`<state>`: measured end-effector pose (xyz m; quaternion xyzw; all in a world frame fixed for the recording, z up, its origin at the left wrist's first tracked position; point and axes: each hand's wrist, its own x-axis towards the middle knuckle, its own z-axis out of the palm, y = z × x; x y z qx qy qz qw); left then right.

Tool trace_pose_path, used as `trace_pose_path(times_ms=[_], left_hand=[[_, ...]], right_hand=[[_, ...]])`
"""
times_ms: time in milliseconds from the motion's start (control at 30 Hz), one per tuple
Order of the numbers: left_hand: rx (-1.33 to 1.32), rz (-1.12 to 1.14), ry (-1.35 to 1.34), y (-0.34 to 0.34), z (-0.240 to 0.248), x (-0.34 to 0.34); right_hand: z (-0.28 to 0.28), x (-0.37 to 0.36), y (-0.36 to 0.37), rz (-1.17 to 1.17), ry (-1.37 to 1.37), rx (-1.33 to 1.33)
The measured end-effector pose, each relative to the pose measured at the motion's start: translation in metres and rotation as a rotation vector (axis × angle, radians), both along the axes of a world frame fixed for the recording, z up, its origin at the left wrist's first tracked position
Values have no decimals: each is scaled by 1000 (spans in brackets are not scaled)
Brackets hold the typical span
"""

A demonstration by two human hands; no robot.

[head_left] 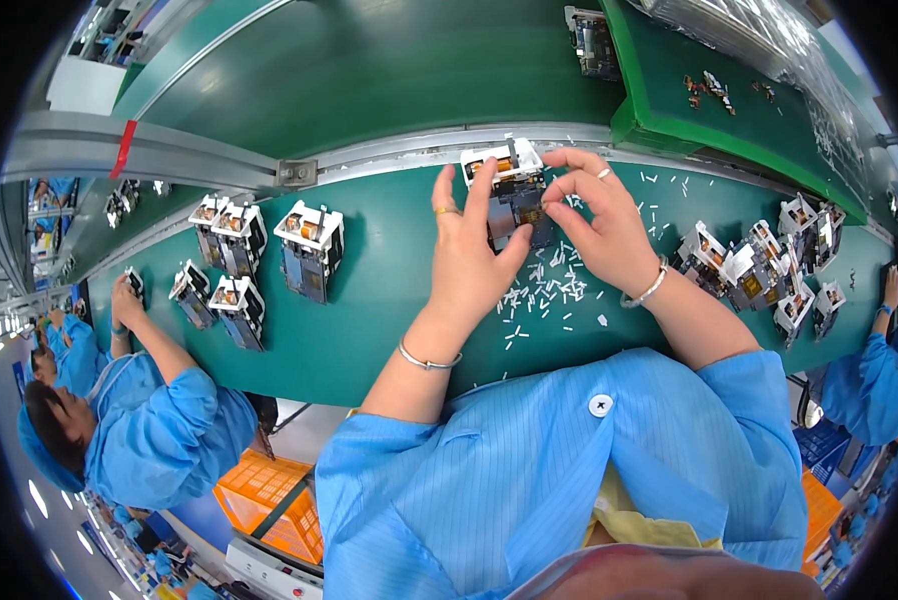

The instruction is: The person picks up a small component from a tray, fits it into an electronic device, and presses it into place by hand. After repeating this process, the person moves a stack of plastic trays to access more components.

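Note:
A boxy device module stands at the far side of the green bench, with a white plastic frame on top, copper-coloured parts inside it and dark circuit boards below. My left hand grips it, fingers on the white frame and thumb along its near face. At the module's right side, my right hand has its thumb and bent index finger pinched together against the boards. Whatever lies between those fingertips is too small to make out. Many small white strips lie scattered on the bench below and to the right of the module.
Several similar modules stand to the left, and a cluster of more to the right. A green-edged shelf holds small parts at the back right. A co-worker in blue works at the left. Orange crates sit below the bench.

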<state>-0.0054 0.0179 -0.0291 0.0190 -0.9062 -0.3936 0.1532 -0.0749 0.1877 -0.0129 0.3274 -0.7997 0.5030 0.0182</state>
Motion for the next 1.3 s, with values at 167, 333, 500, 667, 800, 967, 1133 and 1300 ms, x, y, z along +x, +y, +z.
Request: trace_pose_path(times_ms=[167,333,500,667,800,967,1133,1300], left_hand=[[114,50,-2,-12,7,-4],[243,-47,-25,-15,-5,-7],[264,-25,19,-14,-12,-11],[329,2,39,-13,-15,-14],[399,8,15,-13,-12,-15],[441,16,-37,-12,-6,-15],[411,61,-121,-12,0,-19],[276,68,-6,-13,-6,-21]], right_hand=[[0,-10,-18,49,43,92],[-1,-11,-28,80,94,148],[-3,-12,-30,51,182,165],[-3,-10,-34,30,216,158],[-3,-9,-35,21,243,141],[-4,-7,-35,16,245,148],[-6,-5,-34,16,230,161],[-8,-7,-35,-84,76,120]])
